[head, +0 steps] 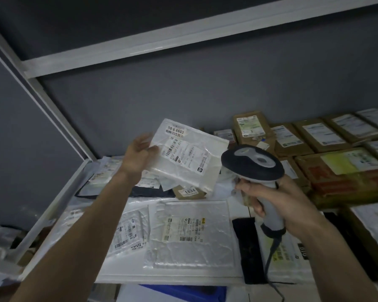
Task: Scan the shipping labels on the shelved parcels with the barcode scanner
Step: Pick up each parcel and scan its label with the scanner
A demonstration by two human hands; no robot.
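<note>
Parcel in a white plastic mailer (187, 155) is being held up above the shelf (59, 201), tilted with its shipping label (183, 152) facing the camera. A sticker reading 56-6 6603 (176, 130) is sitting at its upper left corner. The left hand (138, 155) is gripping the mailer by its left edge, thumb lying over the front and the other fingers going behind it.

Just to the right, the barcode scanner (255, 168) is standing upright in the right hand (268, 197), whose fingers are curling round the grey handle. Its dark round head is sitting beside the mailer's right edge and slightly lower; which way the scan window is facing cannot be told. A dark cable (271, 256) is hanging from the handle's base.

Below the raised mailer, a small brown box marked 1834 (189, 191) is lying on the shelf. Nearer the camera, a large white bubble mailer (192, 232) is lying flat with its label up, overlapping another labelled white bag (127, 234) to its left. A black pouch (249, 247) is lying to its right. Brown cardboard boxes (314, 136) with labels are filling the right side of the shelf, against the grey wall (183, 83).
</note>
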